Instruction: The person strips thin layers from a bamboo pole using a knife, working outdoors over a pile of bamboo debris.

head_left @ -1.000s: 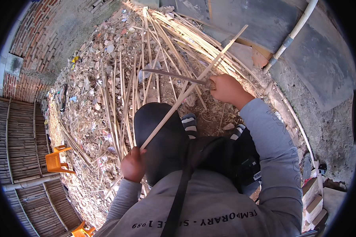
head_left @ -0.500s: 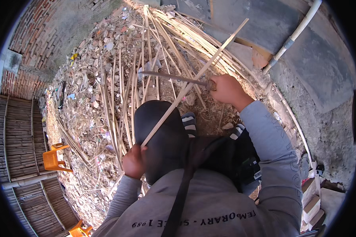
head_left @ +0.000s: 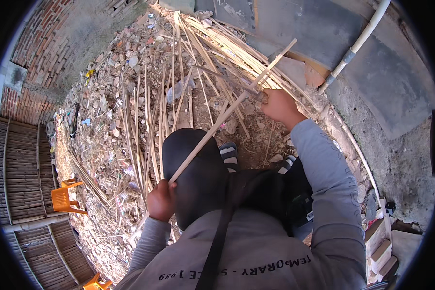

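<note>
My left hand (head_left: 161, 200) is closed around the lower end of a long pale bamboo strip (head_left: 209, 137), beside my dark-clothed knee (head_left: 191, 159). The strip slants up and to the right, across the knee and over the ground. My right hand (head_left: 281, 108) grips the handle of a long-bladed knife (head_left: 236, 84). Its narrow dark blade points up and left and crosses the strip near the strip's upper part. Whether the edge touches the strip is hard to make out.
Many bamboo strips (head_left: 227, 41) lie piled ahead, and others (head_left: 135, 121) spread over littered ground (head_left: 116, 159). A pipe (head_left: 355, 48) and grey wall (head_left: 396, 169) stand on the right. Orange chairs (head_left: 61, 199) and bamboo panels (head_left: 24, 164) are at the left.
The knife has shifted right and up along the strip, its blade now tilting more steeply. The strip's far end has dropped slightly. My left hand keeps its grip.
</note>
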### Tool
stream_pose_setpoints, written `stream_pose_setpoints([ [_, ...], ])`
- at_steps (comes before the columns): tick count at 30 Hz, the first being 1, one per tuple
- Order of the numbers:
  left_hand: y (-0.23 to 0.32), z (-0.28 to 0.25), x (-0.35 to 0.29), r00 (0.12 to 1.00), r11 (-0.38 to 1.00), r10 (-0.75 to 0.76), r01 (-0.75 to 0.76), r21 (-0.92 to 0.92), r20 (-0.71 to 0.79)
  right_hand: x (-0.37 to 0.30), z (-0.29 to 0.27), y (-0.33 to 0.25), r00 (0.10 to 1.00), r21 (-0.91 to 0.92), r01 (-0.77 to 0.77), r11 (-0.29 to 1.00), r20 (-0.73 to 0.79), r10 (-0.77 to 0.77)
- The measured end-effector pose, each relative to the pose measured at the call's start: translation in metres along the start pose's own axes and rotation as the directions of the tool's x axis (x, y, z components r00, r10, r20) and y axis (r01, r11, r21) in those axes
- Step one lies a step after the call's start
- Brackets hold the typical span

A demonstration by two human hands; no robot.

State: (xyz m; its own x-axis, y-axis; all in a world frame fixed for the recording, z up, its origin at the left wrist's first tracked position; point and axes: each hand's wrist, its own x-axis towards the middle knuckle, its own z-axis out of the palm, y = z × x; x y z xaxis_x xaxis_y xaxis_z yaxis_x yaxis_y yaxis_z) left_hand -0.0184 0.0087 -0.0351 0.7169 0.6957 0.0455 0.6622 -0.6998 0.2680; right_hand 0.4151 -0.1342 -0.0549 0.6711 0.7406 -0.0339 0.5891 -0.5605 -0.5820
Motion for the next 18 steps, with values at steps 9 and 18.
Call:
stream_pose_setpoints([
  [9,-0.006,0.005,-0.002,1.0,0.999,-0.005,0.004,-0.04,-0.016,-0.01,0.002,-0.03,0.985,-0.055,0.168,0.984,0.057,-0.165],
  [18,-0.003,-0.002,0.003,1.0,1.0,0.017,-0.017,-0.021,0.026,-0.013,0.0,-0.023,0.983,-0.007,0.179,0.984,-0.025,-0.179],
])
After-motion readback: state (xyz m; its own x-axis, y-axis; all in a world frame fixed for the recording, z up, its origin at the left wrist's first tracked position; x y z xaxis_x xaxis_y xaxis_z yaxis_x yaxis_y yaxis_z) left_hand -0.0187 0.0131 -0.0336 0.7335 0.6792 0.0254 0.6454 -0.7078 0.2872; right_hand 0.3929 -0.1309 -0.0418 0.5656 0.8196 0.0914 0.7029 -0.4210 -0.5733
